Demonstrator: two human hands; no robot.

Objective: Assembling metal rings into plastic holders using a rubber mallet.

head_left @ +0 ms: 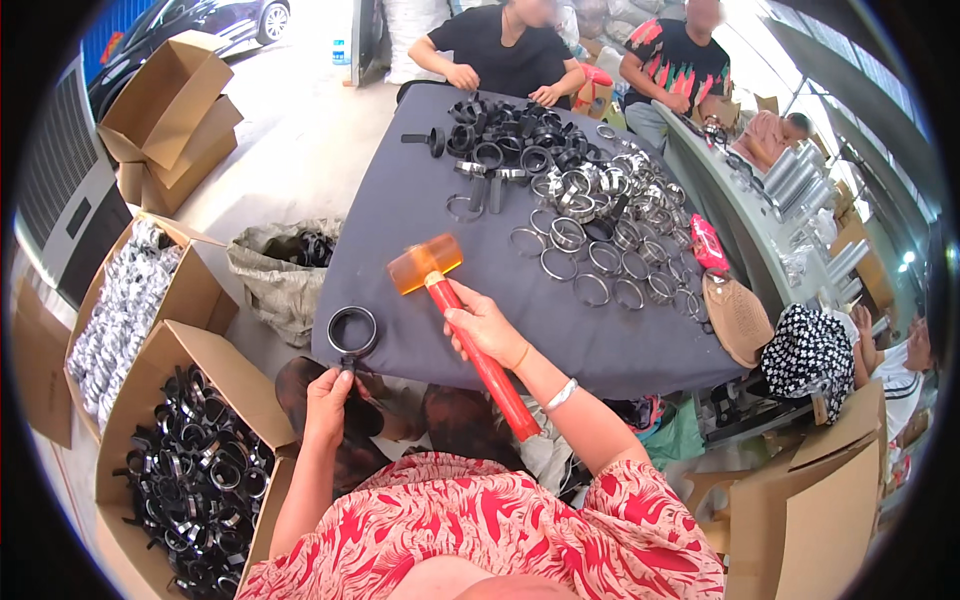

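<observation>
My left hand (328, 398) pinches the short handle of a black ring (350, 356) at the table's near left corner. The ring stands with its round opening facing up, at the edge of the dark grey table cloth (430, 330). My right hand (483, 328) is wrapped round the red handle of a mallet (427, 264). The mallet's amber, see-through head is over the cloth, up and to the right of the ring and apart from it. Loose silver metal rings (570, 235) lie on the right of the table, beyond my right hand.
Black handled rings (500, 135) are heaped at the table's far side. Cardboard boxes hold black parts (205, 480) and grey-white parts (125, 310) at left, near a woven sack (285, 280). A straw-coloured woven item (738, 318) lies at right. Several people work beyond.
</observation>
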